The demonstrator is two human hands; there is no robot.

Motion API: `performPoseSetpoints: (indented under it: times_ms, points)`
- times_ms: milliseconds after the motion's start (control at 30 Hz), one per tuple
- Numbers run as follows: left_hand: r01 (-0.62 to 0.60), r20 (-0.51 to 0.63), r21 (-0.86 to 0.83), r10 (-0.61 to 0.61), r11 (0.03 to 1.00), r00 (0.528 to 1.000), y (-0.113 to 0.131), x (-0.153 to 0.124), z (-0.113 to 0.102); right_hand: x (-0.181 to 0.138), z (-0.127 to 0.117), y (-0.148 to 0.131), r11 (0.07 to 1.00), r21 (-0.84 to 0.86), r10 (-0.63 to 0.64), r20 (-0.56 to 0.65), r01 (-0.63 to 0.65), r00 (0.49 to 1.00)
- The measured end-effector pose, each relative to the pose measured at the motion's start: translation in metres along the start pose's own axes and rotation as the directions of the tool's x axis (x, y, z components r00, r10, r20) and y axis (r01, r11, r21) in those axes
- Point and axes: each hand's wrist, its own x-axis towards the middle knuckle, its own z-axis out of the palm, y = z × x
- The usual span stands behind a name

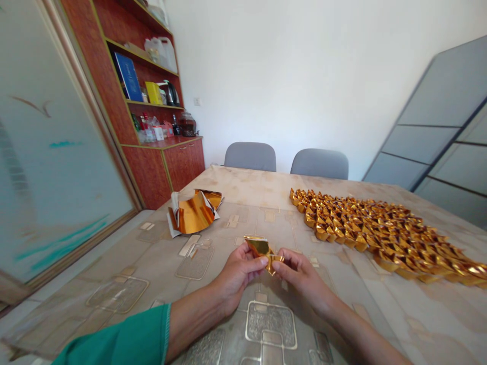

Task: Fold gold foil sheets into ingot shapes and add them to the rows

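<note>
The foil (258, 246) is held above the near middle of the surface (236, 197). The left hand (238, 271) has its fingers (261, 262) pinching the foil's left part, thumb pressed on the near face; the right hand (299, 274) pinches its right end. Thin and creased, the foil could tear or buckle at the narrow middle if the two hands pull or twist unevenly. A loosened left pinch might let the raised flap spring open, while too hard a squeeze could crush the right end. To the far left, the curled sheets (196, 213) could slide apart if bumped. On the right, the folded pieces (353, 223) sit packed closely, so a stray right forearm might jostle the nearest rows.
</note>
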Motion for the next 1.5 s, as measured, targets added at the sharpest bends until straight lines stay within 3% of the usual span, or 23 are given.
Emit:
performPoseSetpoints:
  times_ms: [167,300,400,567,667,800,933,1000,1233,1300,1367,1433,1500]
  points:
    - [0.053,-0.018,-0.001,-0.053,0.999,0.998,0.001,0.000,-0.002,-0.002,0.003,0.001,0.989,0.142,0.045,0.008,-0.045,0.999]
    - [0.034,-0.008,0.011,-0.034,0.999,0.999,0.003,0.000,-0.003,0.002,-0.002,0.001,0.996,0.058,0.062,0.032,-0.064,0.998]
    - [-0.035,-0.004,0.059,0.035,0.998,0.999,0.002,0.001,-0.001,0.004,-0.007,0.002,0.998,0.007,0.066,-0.005,-0.066,0.998]
    - [-0.258,0.038,0.197,0.256,0.946,0.966,-0.001,0.002,0.002,0.003,-0.006,0.000,0.998,0.005,0.063,-0.060,-0.063,0.996]
    - [-0.305,0.072,0.328,0.298,0.894,0.952,0.000,0.003,0.002,0.002,-0.007,-0.004,0.997,0.015,0.076,-0.082,-0.074,0.994]
    - [-0.423,0.150,0.559,0.415,0.713,0.898,0.005,0.002,-0.001,0.004,-0.010,-0.006,0.998,0.003,0.066,-0.161,-0.066,0.985]
    - [-0.589,0.276,0.713,0.618,0.382,0.736,0.010,0.000,-0.002,0.004,-0.011,-0.007,0.998,0.004,0.066,-0.169,-0.067,0.983]
    - [-0.625,0.347,0.727,0.635,0.283,0.691,0.013,-0.001,-0.002,0.004,-0.010,-0.007,0.998,0.005,0.067,-0.152,-0.067,0.986]
    - [-0.641,0.484,0.754,0.539,0.143,0.689,0.015,-0.003,-0.004,0.002,-0.007,-0.005,0.992,0.082,0.105,-0.121,-0.095,0.987]
    - [-0.630,0.460,0.759,0.551,0.163,0.696,0.016,-0.005,-0.003,0.002,-0.009,-0.004,0.991,0.087,0.108,-0.101,-0.100,0.989]
    - [-0.602,0.365,0.754,0.595,0.262,0.716,0.018,-0.005,-0.001,0.002,-0.011,-0.005,0.996,0.044,0.076,-0.118,-0.072,0.990]
    - [-0.544,0.201,0.705,0.607,0.455,0.768,0.021,-0.003,0.001,0.003,-0.014,-0.008,0.999,-0.050,-0.015,-0.176,0.007,0.984]
    - [-0.456,0.051,0.588,0.533,0.668,0.845,0.022,0.000,0.003,0.003,-0.014,-0.011,0.987,-0.138,-0.109,-0.210,0.081,0.972]
